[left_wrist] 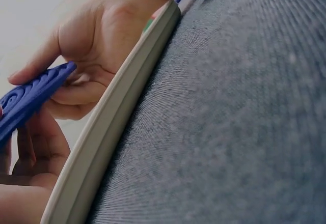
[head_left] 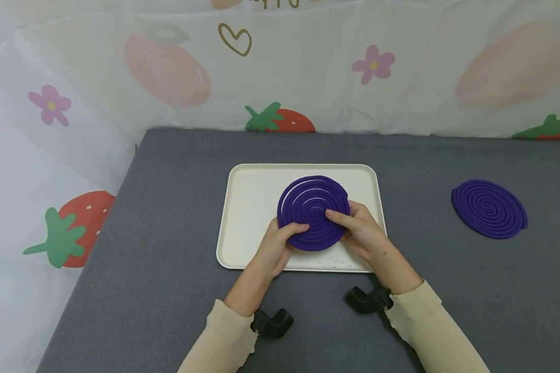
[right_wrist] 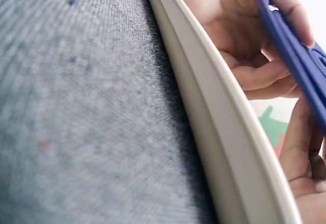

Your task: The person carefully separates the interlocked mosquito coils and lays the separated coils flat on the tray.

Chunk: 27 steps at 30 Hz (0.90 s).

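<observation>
Both hands hold a flat purple spiral disc [head_left: 313,212] above a cream tray [head_left: 247,217]. The left hand [head_left: 275,248] grips its lower left edge, thumb on top and fingers underneath. At the right edge, the right hand [head_left: 365,233] pinches it the same way, its thumb near the spiral's centre. White gaps show between the coils in the disc's upper part. In the left wrist view the disc [left_wrist: 30,94] is tilted, with curled fingers below it. The right wrist view shows the disc [right_wrist: 300,56] beyond the tray's rim [right_wrist: 219,112], clear of it.
A second purple spiral [head_left: 489,209] lies on the grey cloth [head_left: 424,197] to the right of the tray. Behind the table hangs a white curtain [head_left: 298,67] with strawberries and flowers. Small dark specks lie on the tray near its front edge. Each wrist wears a black device.
</observation>
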Each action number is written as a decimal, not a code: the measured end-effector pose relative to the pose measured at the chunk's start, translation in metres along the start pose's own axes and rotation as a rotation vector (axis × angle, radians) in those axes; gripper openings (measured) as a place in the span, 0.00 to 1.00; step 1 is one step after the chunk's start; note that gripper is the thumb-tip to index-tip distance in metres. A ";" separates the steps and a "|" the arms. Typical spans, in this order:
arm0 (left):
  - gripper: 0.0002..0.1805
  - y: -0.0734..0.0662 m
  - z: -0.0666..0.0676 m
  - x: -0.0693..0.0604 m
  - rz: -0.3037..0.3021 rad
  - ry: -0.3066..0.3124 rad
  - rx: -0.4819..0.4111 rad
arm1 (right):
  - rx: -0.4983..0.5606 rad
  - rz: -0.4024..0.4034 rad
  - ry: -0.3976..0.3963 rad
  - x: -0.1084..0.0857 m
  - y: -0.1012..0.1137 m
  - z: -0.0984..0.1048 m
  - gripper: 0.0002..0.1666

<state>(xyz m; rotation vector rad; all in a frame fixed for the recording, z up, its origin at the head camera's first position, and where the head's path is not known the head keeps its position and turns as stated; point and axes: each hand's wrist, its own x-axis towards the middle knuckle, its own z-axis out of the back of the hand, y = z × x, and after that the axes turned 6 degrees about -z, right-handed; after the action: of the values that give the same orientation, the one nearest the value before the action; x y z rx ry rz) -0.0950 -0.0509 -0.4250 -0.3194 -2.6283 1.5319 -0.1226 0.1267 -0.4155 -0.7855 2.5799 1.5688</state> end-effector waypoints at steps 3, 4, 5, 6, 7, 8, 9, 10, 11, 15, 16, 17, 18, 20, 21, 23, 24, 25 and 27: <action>0.28 0.001 -0.001 0.000 -0.009 -0.012 -0.028 | 0.008 0.007 0.016 0.000 -0.001 0.000 0.07; 0.28 0.001 -0.002 0.000 -0.008 -0.012 -0.042 | 0.011 0.009 0.018 0.000 -0.001 0.001 0.07; 0.28 0.001 -0.002 0.000 -0.006 -0.011 -0.054 | 0.012 0.012 0.020 0.000 -0.001 0.001 0.07; 0.28 0.001 -0.002 0.000 -0.002 -0.008 -0.069 | 0.014 0.013 0.019 0.000 -0.001 0.001 0.06; 0.27 0.001 -0.002 -0.001 0.003 -0.002 -0.079 | 0.013 0.014 0.016 0.000 -0.001 0.001 0.06; 0.26 0.000 -0.002 -0.001 0.006 0.006 -0.085 | 0.014 0.014 0.012 0.000 -0.002 0.002 0.05; 0.24 0.000 -0.002 -0.001 0.012 0.013 -0.087 | 0.019 0.014 0.006 0.000 -0.002 0.002 0.04; 0.22 -0.001 -0.002 -0.002 0.017 0.022 -0.088 | 0.025 0.013 0.001 0.000 -0.002 0.003 0.03; 0.20 -0.001 -0.001 -0.002 0.022 0.034 -0.087 | 0.032 0.011 -0.005 0.001 -0.002 0.003 0.03; 0.15 -0.003 0.000 -0.002 0.031 0.071 -0.093 | 0.071 0.001 -0.011 0.001 -0.001 0.004 0.05; 0.14 -0.003 0.000 -0.002 0.031 0.078 -0.099 | 0.078 -0.002 -0.008 0.001 -0.001 0.005 0.05; 0.14 -0.003 0.000 -0.002 0.029 0.083 -0.108 | 0.083 -0.005 -0.007 0.001 -0.001 0.005 0.05; 0.13 -0.003 0.000 -0.002 0.026 0.088 -0.117 | 0.088 -0.006 -0.004 0.000 0.000 0.005 0.06; 0.14 -0.003 0.000 -0.002 0.020 0.097 -0.134 | 0.095 -0.006 -0.004 0.000 0.000 0.005 0.06; 0.15 -0.003 0.000 -0.002 0.020 0.103 -0.144 | 0.100 -0.004 -0.005 0.000 0.000 0.005 0.06; 0.18 -0.002 0.001 -0.001 0.018 0.120 -0.157 | 0.105 0.003 -0.008 0.000 0.000 0.006 0.07; 0.19 -0.002 0.001 -0.001 0.020 0.131 -0.164 | 0.110 0.005 -0.008 0.000 0.000 0.006 0.07; 0.21 -0.001 0.002 -0.001 0.021 0.142 -0.166 | 0.116 0.007 -0.006 0.000 0.000 0.006 0.07; 0.24 -0.001 0.002 -0.001 0.019 0.158 -0.164 | 0.126 0.013 0.002 0.000 0.001 0.006 0.08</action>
<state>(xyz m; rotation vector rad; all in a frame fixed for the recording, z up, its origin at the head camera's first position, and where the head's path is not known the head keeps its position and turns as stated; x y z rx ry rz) -0.0948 -0.0538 -0.4250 -0.4587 -2.6365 1.2419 -0.1239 0.1325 -0.4182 -0.7609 2.6587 1.3917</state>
